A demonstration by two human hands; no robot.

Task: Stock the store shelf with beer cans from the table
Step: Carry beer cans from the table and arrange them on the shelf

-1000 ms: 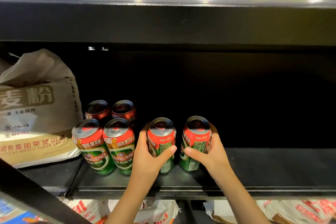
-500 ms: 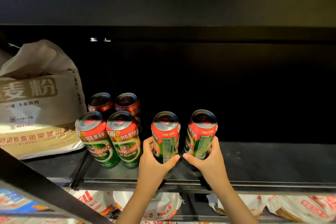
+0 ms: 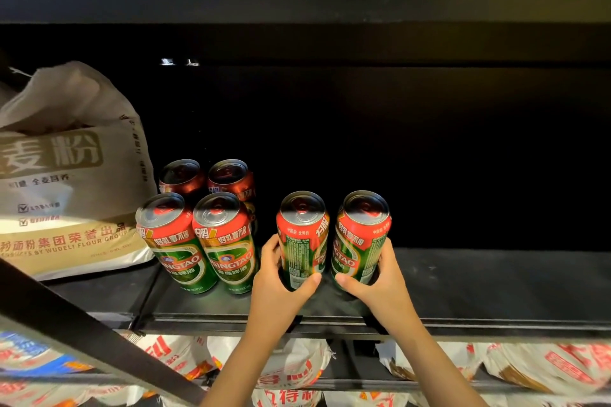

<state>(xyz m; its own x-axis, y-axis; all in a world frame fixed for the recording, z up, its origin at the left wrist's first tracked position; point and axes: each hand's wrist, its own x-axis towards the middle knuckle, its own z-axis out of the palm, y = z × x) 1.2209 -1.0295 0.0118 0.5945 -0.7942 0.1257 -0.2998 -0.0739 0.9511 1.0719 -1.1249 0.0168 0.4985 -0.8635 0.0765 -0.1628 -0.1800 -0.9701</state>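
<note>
Meanwhile, on a dark store shelf, a flour sack sits well to the left of the fingers, then four stocked cans just left of them. The left hand curls round the lower half of the left can, thumb across its front; the right hand grips the right can the same way. Both cans stand near the shelf's front edge, apart from each other. Gripped this low, either tall can could likely tip forward off the lip if released carelessly, and a push leftward might knock the left can into the stocked row. Against the frame a second ago, both hands have slid down from mid-can to the bases, and the cans look turned, showing different print.
</note>
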